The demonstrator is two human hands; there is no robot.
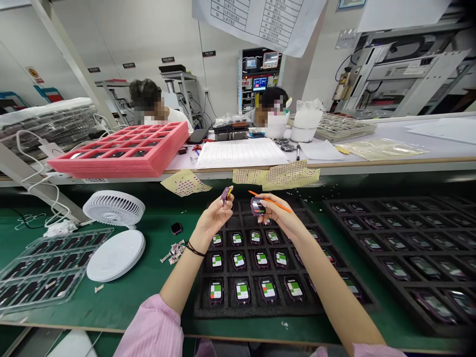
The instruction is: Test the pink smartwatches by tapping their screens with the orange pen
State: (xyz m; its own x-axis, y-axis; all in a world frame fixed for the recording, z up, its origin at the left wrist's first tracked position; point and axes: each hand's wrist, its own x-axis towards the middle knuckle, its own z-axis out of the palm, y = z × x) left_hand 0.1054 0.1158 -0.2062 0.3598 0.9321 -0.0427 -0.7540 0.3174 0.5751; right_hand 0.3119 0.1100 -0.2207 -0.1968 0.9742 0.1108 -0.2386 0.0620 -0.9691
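Two grips, both clamped: left grip (213, 220) on a purple smartwatch (226, 194), seen edge-on, so probably its side; right grip (278, 214) on a second purple smartwatch (258, 207), orange stick (271, 201) held alongside; both hang above a black foam tray (199, 311); watches likely light, stiff, screens fragile; hold by case edges.

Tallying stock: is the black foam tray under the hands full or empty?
Partly full: the tray holds watch-like devices in its nearer rows, while most of its farthest slots look empty.
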